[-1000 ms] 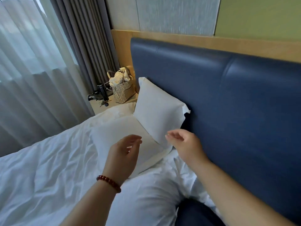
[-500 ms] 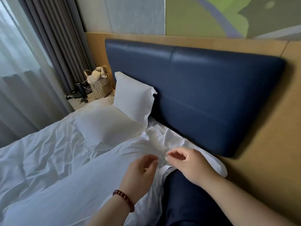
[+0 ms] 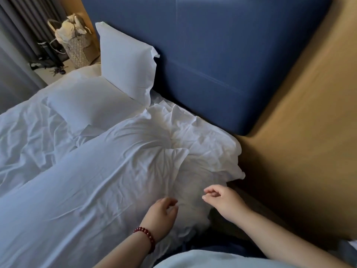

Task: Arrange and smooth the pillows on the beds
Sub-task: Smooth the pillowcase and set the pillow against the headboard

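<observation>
The fingers (image 3: 171, 203) of the left hand (image 3: 161, 214) are loosely bent and a little apart, and nothing is held in them. The fingers (image 3: 210, 191) of the right hand (image 3: 225, 203) are bent the same way, and nothing is gripped there either. A red bead bracelet (image 3: 146, 237) is worn on the left wrist. Both hands are held over a lump of rumpled white bedding (image 3: 204, 147) at the foot of the blue headboard (image 3: 222, 45), by its right end. It cannot be told if the bedding is touched, or if a pillow is inside it. A white duvet (image 3: 77, 190) is spread out from there, away from the headboard. One leaning pillow (image 3: 125, 60) is propped up against the left part of the headboard. A flat pillow (image 3: 90, 107) is laid just in front of it, with its edge tucked under the leaning one. Past the right end of the headboard, a wooden wall (image 3: 299, 132) is seen. Past its left end, a woven bag (image 3: 77, 45) is set on a small surface (image 3: 42, 76), with a grey curtain (image 3: 17, 29) beside it.
</observation>
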